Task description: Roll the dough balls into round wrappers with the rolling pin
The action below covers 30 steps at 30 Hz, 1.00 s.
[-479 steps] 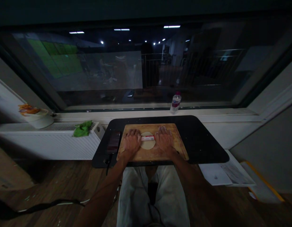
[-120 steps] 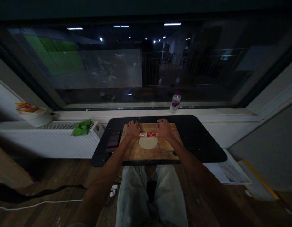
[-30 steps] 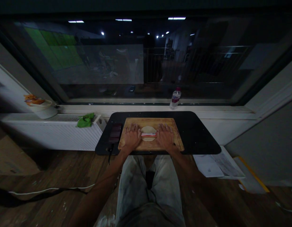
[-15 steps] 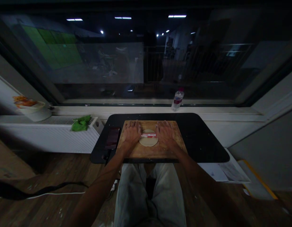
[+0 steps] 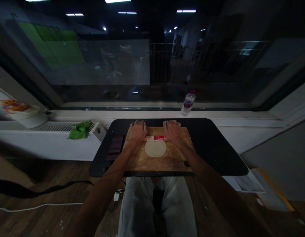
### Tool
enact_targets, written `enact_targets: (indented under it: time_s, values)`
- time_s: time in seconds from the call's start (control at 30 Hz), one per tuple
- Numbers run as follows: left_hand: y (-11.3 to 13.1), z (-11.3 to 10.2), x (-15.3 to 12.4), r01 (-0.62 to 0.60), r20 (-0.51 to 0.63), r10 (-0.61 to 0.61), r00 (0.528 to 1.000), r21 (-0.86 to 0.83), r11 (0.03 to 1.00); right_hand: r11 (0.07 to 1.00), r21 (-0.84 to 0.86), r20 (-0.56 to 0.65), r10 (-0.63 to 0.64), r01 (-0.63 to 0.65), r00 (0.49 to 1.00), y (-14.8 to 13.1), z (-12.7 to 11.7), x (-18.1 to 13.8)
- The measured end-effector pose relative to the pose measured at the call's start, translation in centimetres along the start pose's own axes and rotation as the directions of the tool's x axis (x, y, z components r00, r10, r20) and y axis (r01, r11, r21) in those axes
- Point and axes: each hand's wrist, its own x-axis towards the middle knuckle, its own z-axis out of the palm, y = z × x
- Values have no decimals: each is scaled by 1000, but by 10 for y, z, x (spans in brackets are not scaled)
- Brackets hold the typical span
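Note:
A round, flat sheet of dough [image 5: 155, 149] lies on the wooden cutting board [image 5: 137, 163]. Along its far edge runs a rolling pin [image 5: 154, 138] with a red and white label; both its ends are hidden under my hands. My left hand [image 5: 138, 131] covers the left end, its fingers bent over toward the far side of the board. Over the right end sits my right hand [image 5: 172, 130], fingers likewise curled forward and down. Bare board shows between the wrists and around the dough.
The board rests on a black table [image 5: 216, 151]. Left of it lies a dark phone [image 5: 115, 147]. A water bottle [image 5: 188, 102] stands on the windowsill [image 5: 142, 114]. A green cloth [image 5: 80, 130] and a white tub [image 5: 27, 117] are on the radiator [image 5: 56, 144].
Both hands and the rolling pin have moved away from me, from across the dough to its far edge. The fingers, flatter before, now curl more.

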Motion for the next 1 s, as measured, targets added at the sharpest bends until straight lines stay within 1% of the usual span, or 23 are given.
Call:
enact_targets:
  time_s: [0.13,0.27,0.47,0.6,0.67,0.77,0.87,1.0]
  values:
    - [-2,3,11,15,-6,-15,1000,-22,1000,1000,10,8,7,-7,1000,-1,2,9]
    - [-3,5,17,27,23,-27,999,-13,1000,1000,21,16,1,-1,1000,-2,3,16]
    - [-3,5,18,70,48,-71,996,25,997,1000,14,54,8,-9,998,-2,2,18]
    - [-2,4,9,151,75,-155,985,50,987,1000,8,103,-15,14,995,-1,1,13]
    - [0,4,3,170,94,-176,980,62,983,999,0,122,-32,32,992,0,1,10]
    - [3,2,-7,167,117,-176,978,77,983,999,-18,123,-42,44,992,2,2,1]
    - [6,1,-18,132,135,-142,981,81,988,998,-29,115,-53,57,992,3,4,-10]
    - [11,0,-37,104,130,-111,985,61,993,997,-32,120,-61,65,991,5,7,-27]
